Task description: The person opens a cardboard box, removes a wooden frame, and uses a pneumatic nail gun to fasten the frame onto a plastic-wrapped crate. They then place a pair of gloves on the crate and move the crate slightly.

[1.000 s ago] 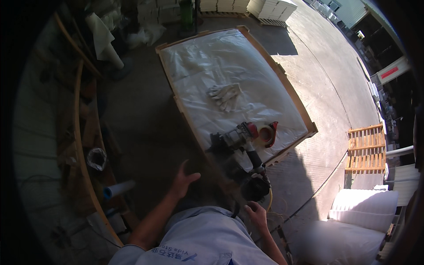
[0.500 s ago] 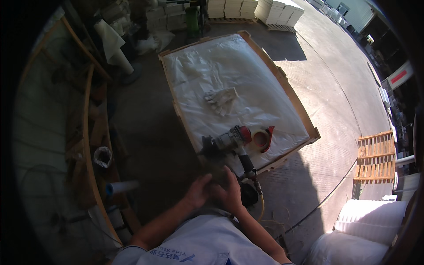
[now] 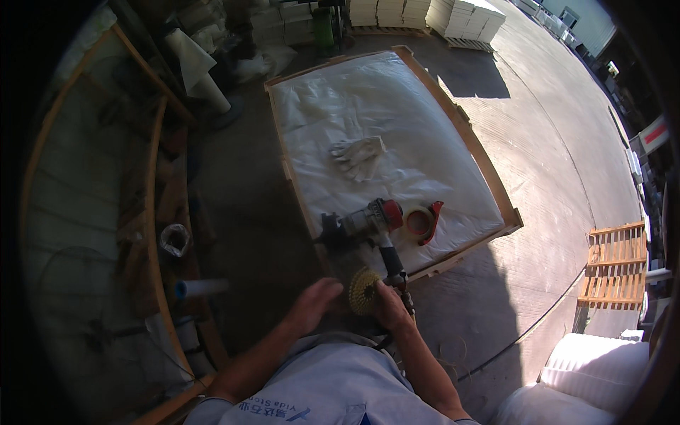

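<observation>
My right hand [image 3: 391,306] is closed on a round yellowish coil of nails [image 3: 363,291], held upright in front of my waist. Left of the coil, a short gap away, is my left hand [image 3: 316,304], its fingers smeared by motion. Just beyond lies a nail gun [image 3: 372,218] with a red cap and dark grip, on a wooden crate [image 3: 489,180] covered with clear plastic sheeting [image 3: 329,106]. Its front end lies in shadow at the crate's near left corner. A red tape dispenser [image 3: 422,222] with a tape roll rests beside it.
Pale work gloves [image 3: 358,157] lie on the sheeting. A wooden frame [image 3: 151,205] stands at the left, with a blue-ended roll [image 3: 202,287] beside it. Slatted pallets [image 3: 615,265] and white foam rolls [image 3: 593,365] are at the right. Stacked pale blocks [image 3: 464,20] stand far off.
The coil of nails has come into view in my right hand. My hands have moved apart, the right one shifting rightward. The nail gun stays where it was on the crate.
</observation>
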Tool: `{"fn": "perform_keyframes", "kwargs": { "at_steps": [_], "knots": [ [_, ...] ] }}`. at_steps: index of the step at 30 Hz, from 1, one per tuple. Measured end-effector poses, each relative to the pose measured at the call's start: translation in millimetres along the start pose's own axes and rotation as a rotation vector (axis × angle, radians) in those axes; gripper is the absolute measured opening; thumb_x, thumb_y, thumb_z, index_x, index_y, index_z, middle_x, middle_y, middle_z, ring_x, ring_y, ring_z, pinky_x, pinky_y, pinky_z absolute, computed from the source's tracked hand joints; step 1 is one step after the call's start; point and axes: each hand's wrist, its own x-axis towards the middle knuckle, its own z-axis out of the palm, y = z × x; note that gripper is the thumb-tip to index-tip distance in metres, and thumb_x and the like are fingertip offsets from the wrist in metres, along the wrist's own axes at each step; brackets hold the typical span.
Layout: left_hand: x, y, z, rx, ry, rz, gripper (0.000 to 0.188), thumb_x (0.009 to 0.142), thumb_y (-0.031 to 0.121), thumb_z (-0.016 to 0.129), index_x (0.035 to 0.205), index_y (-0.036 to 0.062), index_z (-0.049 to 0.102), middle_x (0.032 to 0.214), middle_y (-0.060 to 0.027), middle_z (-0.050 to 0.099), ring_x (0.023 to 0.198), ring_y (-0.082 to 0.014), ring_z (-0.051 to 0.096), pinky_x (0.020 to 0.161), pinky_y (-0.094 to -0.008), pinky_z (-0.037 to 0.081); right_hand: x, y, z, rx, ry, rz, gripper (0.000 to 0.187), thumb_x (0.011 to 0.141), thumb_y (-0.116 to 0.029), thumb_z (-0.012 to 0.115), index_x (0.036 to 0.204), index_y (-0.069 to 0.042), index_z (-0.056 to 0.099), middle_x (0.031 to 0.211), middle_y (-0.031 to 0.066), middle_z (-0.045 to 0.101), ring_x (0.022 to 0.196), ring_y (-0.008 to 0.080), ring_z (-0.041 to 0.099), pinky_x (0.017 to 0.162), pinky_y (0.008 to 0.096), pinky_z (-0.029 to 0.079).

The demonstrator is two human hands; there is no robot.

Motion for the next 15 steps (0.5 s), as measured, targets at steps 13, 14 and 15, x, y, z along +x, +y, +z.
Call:
{"fn": "perform_keyframes", "kwargs": {
  "at_steps": [13,14,15],
  "knots": [
    [1,-18,-13,-0.522,-0.123,-0.159,0.031,0.101,0.026,0.053,0.123,0.0029,0.055,0.119,-0.0102,0.061,0.111,-0.0238,0.060,0.100,-0.0433,0.049,1,24,37,-0.863,0.406,-0.216,0.063,0.096,-0.033,0.058,0.146,0.001,0.038,0.138,0.0144,0.052,0.127,0.0210,0.049,0.108,0.0307,0.036],
    [3,-21,-15,-0.497,-0.135,-0.166,0.030,0.101,0.025,0.053,0.122,0.0032,0.055,0.118,-0.0100,0.061,0.110,-0.0237,0.061,0.099,-0.0433,0.050,0,28,39,-0.918,0.434,-0.252,0.065,0.095,-0.033,0.059,0.146,0.001,0.038,0.139,0.0153,0.051,0.129,0.0220,0.048,0.109,0.0314,0.035],
    [3,-24,-17,-0.481,-0.147,-0.177,0.029,0.101,0.025,0.053,0.121,0.0035,0.055,0.117,-0.0098,0.062,0.110,-0.0235,0.061,0.098,-0.0433,0.051,-2,30,41,-0.983,0.453,-0.289,0.068,0.093,-0.033,0.061,0.146,0.001,0.037,0.140,0.0163,0.050,0.130,0.0230,0.046,0.109,0.0321,0.034]
  ]
}}
